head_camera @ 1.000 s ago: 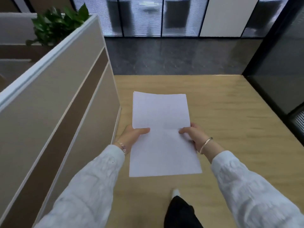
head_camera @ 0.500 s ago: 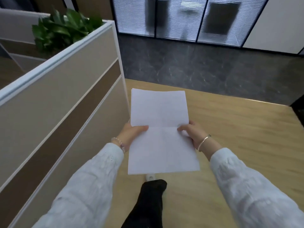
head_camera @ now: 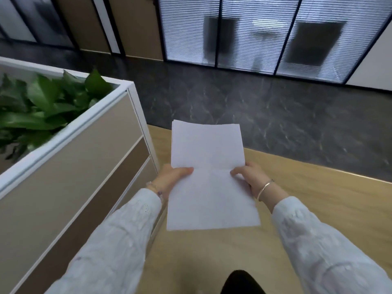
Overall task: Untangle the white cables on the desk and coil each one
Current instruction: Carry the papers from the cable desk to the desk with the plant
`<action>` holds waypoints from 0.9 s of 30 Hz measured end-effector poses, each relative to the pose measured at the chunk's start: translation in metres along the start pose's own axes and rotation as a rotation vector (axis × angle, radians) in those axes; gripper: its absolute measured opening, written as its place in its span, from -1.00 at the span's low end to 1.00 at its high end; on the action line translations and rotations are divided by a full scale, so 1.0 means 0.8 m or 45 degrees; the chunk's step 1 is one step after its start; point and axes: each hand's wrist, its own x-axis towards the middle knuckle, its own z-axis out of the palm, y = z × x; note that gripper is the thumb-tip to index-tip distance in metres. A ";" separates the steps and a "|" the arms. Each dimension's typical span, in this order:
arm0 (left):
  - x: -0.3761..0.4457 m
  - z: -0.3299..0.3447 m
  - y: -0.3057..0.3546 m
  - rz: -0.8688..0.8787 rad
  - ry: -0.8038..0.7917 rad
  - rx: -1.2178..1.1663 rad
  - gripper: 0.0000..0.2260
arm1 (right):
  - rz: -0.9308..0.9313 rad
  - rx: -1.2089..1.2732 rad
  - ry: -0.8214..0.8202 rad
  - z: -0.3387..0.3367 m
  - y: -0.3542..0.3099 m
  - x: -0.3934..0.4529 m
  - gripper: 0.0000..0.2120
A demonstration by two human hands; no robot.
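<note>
No white cables show in the head view. I hold a white sheet of paper point(head_camera: 209, 179) in front of me above a light wooden surface point(head_camera: 318, 211). My left hand point(head_camera: 172, 177) grips the sheet's left edge, thumb on top. At the right edge, my right hand point(head_camera: 249, 177) pinches the paper with its thumb on the sheet. A crease runs across the paper between my two thumbs.
A beige and brown partition point(head_camera: 70, 177) with a white top rail stands on the left, green plant leaves point(head_camera: 42, 109) behind it. Dark grey floor point(head_camera: 244, 102) lies beyond the wood, then glass walls with blinds point(head_camera: 265, 32). A dark trouser leg point(head_camera: 241, 283) shows at the bottom.
The view has swung left and up, showing more of the floor, the glass walls and the plant. Both hands keep the same hold on the paper.
</note>
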 end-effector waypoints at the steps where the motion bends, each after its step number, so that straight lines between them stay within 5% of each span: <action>1: 0.037 0.006 0.015 0.003 0.008 -0.002 -0.74 | -0.001 -0.016 -0.017 -0.002 -0.020 0.039 -0.79; 15: 0.421 0.063 0.177 0.036 0.423 -0.316 -0.75 | -0.099 -0.346 -0.380 0.033 -0.281 0.499 -0.81; 27: 0.665 -0.086 0.295 0.031 0.745 -0.480 -0.84 | -0.085 -0.535 -0.732 0.263 -0.424 0.786 -0.81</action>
